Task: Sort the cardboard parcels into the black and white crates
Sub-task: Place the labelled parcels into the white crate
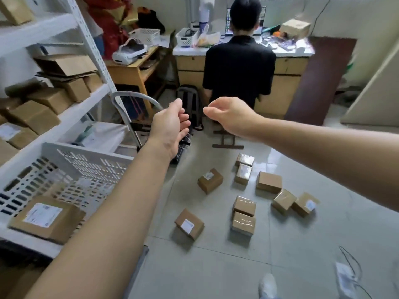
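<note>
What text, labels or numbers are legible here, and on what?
None can be read.
Parcel in the white crate: white shipping label, print too blurred.
Floor parcel nearest the camera: white label, too small.
Floor parcel behind it: small label, blurred.
Rightmost floor parcel: label, illegible.
Shelf parcel: label, blurred.
Screen on the desk: unreadable.

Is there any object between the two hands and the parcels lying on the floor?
Nothing visible. The left hand and right hand are raised and empty, and the parcels lie on open floor below them. The white crate stands to the left, out of the way.
</note>
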`<state>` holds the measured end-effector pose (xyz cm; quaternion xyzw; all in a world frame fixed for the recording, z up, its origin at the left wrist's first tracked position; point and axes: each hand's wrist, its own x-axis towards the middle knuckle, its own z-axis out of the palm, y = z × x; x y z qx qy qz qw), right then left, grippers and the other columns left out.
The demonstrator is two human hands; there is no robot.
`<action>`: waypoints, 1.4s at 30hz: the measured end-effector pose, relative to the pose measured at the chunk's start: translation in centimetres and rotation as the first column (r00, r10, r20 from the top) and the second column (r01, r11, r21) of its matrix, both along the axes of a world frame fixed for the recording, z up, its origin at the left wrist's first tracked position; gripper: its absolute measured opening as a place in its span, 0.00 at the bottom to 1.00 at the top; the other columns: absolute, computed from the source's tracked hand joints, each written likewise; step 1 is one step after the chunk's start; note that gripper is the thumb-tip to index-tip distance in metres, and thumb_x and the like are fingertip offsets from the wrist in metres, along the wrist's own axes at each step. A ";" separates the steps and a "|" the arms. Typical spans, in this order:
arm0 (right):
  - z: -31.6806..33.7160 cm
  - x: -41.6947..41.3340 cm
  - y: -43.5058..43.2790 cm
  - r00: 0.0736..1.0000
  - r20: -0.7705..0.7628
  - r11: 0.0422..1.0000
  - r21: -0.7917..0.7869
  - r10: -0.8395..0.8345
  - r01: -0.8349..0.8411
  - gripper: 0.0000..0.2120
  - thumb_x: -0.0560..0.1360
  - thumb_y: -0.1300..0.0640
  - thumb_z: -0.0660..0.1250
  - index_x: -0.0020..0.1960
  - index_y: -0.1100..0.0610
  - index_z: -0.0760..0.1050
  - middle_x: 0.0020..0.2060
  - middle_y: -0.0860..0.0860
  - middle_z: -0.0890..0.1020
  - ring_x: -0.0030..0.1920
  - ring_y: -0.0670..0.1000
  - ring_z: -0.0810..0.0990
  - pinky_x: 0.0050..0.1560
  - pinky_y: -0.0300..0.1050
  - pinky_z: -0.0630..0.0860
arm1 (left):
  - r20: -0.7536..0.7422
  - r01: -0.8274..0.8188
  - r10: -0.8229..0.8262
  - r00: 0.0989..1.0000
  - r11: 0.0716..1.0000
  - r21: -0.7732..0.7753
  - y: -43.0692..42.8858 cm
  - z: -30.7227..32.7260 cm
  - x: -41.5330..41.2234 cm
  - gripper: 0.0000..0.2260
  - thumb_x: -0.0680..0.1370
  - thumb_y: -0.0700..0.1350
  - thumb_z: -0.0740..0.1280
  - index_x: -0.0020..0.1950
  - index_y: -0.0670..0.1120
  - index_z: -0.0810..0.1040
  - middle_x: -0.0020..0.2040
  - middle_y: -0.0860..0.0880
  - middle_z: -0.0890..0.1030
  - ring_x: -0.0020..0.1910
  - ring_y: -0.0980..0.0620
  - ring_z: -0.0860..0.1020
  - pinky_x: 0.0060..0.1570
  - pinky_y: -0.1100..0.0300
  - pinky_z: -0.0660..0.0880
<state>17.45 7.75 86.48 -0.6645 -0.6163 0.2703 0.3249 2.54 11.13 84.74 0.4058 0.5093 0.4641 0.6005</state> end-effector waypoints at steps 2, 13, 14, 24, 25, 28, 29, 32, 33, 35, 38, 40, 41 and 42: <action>-0.7 4.3 0.1 1.000 0.000 1.000 -0.019 -0.021 0.021 0.20 0.78 0.46 0.62 0.64 0.57 0.75 0.56 0.50 0.80 0.57 0.48 0.77 0.59 0.45 0.73 | -0.014 0.025 -0.026 1.000 0.999 -0.021 0.6 -0.9 4.3 0.12 0.80 0.51 0.62 0.43 0.44 0.75 0.41 0.47 0.77 0.44 0.48 0.78 0.48 0.55 0.76; -4.8 23.3 4.3 0.994 -0.051 0.991 -0.101 -0.094 0.088 0.16 0.78 0.46 0.62 0.58 0.55 0.77 0.50 0.49 0.81 0.51 0.48 0.78 0.49 0.40 0.73 | -0.033 0.076 -0.084 0.996 0.981 -0.181 4.0 -6.4 22.8 0.12 0.79 0.51 0.62 0.44 0.44 0.75 0.41 0.47 0.77 0.44 0.48 0.78 0.50 0.54 0.76; -5.2 24.4 4.9 0.993 -0.065 0.990 -0.112 -0.098 0.091 0.16 0.78 0.46 0.62 0.58 0.56 0.77 0.50 0.49 0.80 0.51 0.48 0.78 0.48 0.40 0.72 | -0.037 0.077 -0.086 0.996 0.978 -0.194 4.5 -6.8 23.6 0.12 0.80 0.51 0.62 0.44 0.44 0.75 0.41 0.47 0.77 0.44 0.48 0.78 0.51 0.53 0.76; -9.9 34.2 11.3 0.951 -0.143 0.949 -0.204 -0.273 0.242 0.17 0.78 0.46 0.61 0.59 0.58 0.77 0.40 0.42 0.76 0.42 0.40 0.74 0.36 0.34 0.68 | -0.077 0.142 -0.167 0.983 0.957 -0.253 12.2 -10.6 33.2 0.12 0.79 0.51 0.62 0.43 0.43 0.75 0.41 0.47 0.77 0.44 0.47 0.79 0.55 0.52 0.76; -10.6 35.1 12.1 0.944 -0.152 0.943 -0.212 -0.292 0.257 0.17 0.78 0.47 0.62 0.58 0.58 0.77 0.42 0.45 0.78 0.45 0.43 0.76 0.38 0.36 0.70 | -0.078 0.160 -0.186 0.980 0.952 -0.261 13.2 -11.3 34.4 0.12 0.79 0.51 0.62 0.43 0.43 0.75 0.41 0.47 0.77 0.44 0.47 0.78 0.55 0.52 0.76; -13.4 38.0 14.4 0.927 -0.140 0.920 -0.242 -0.347 0.308 0.18 0.78 0.47 0.61 0.56 0.60 0.77 0.52 0.56 0.81 0.54 0.54 0.78 0.51 0.47 0.75 | -0.086 0.213 -0.246 0.965 0.934 -0.286 16.2 -14.1 38.1 0.12 0.79 0.51 0.62 0.45 0.43 0.75 0.42 0.47 0.77 0.45 0.47 0.78 0.53 0.53 0.76; -14.7 39.0 15.1 0.919 -0.142 0.911 -0.255 -0.367 0.325 0.18 0.78 0.47 0.61 0.56 0.60 0.77 0.54 0.57 0.81 0.54 0.54 0.78 0.51 0.47 0.74 | -0.090 0.227 -0.263 0.961 0.929 -0.292 17.1 -15.2 39.3 0.12 0.79 0.51 0.62 0.45 0.43 0.75 0.42 0.47 0.77 0.44 0.47 0.78 0.50 0.54 0.76; -19.2 41.9 16.9 0.901 -0.153 0.888 -0.299 -0.405 0.348 0.18 0.79 0.46 0.61 0.56 0.60 0.76 0.53 0.56 0.80 0.49 0.51 0.77 0.46 0.45 0.73 | -0.100 0.244 -0.288 0.952 0.916 -0.319 19.3 -19.2 42.3 0.12 0.79 0.51 0.61 0.45 0.44 0.75 0.41 0.47 0.76 0.43 0.48 0.78 0.45 0.57 0.76; -20.9 42.9 17.4 0.898 -0.150 0.881 -0.316 -0.413 0.353 0.18 0.79 0.46 0.60 0.55 0.61 0.76 0.51 0.55 0.80 0.46 0.49 0.76 0.43 0.43 0.72 | -0.104 0.246 -0.294 0.950 0.911 -0.332 19.9 -20.8 43.2 0.12 0.80 0.51 0.61 0.44 0.44 0.74 0.41 0.47 0.76 0.43 0.48 0.77 0.45 0.57 0.75; -24.6 45.1 18.5 0.896 -0.134 0.866 -0.352 -0.422 0.355 0.19 0.79 0.46 0.60 0.53 0.62 0.77 0.45 0.54 0.78 0.42 0.48 0.74 0.40 0.42 0.71 | -0.108 0.239 -0.296 0.949 0.900 -0.364 20.8 -24.4 44.9 0.12 0.80 0.51 0.61 0.44 0.44 0.74 0.41 0.47 0.76 0.43 0.48 0.77 0.44 0.58 0.75; -31.1 48.6 19.9 0.904 -0.114 0.845 -0.419 -0.413 0.333 0.17 0.79 0.47 0.60 0.56 0.60 0.76 0.48 0.53 0.79 0.47 0.51 0.76 0.42 0.43 0.70 | -0.128 0.200 -0.274 0.953 0.888 -0.414 22.2 -30.7 47.4 0.12 0.80 0.51 0.61 0.42 0.45 0.73 0.39 0.48 0.75 0.41 0.49 0.76 0.42 0.59 0.75; -35.9 50.8 20.6 0.908 -0.099 0.830 -0.455 -0.407 0.323 0.17 0.79 0.47 0.61 0.55 0.60 0.76 0.50 0.56 0.80 0.49 0.53 0.77 0.43 0.43 0.70 | -0.144 0.169 -0.255 0.956 0.882 -0.440 22.9 -35.3 49.0 0.11 0.80 0.50 0.61 0.41 0.46 0.73 0.37 0.49 0.75 0.39 0.50 0.75 0.40 0.60 0.73; -38.4 51.9 20.9 0.910 -0.093 0.822 -0.473 -0.405 0.318 0.17 0.79 0.47 0.61 0.54 0.61 0.77 0.50 0.57 0.81 0.50 0.54 0.78 0.45 0.44 0.71 | -0.149 0.156 -0.248 0.957 0.877 -0.455 23.1 -37.8 49.7 0.11 0.80 0.50 0.61 0.40 0.46 0.73 0.36 0.49 0.74 0.39 0.50 0.75 0.40 0.61 0.73; -40.9 53.0 21.1 0.909 -0.088 0.811 -0.494 -0.407 0.315 0.18 0.79 0.47 0.61 0.54 0.62 0.77 0.51 0.58 0.81 0.51 0.56 0.78 0.46 0.46 0.72 | -0.155 0.141 -0.240 0.958 0.869 -0.474 23.2 -40.2 50.5 0.11 0.80 0.49 0.61 0.41 0.46 0.73 0.36 0.49 0.74 0.39 0.50 0.74 0.40 0.61 0.73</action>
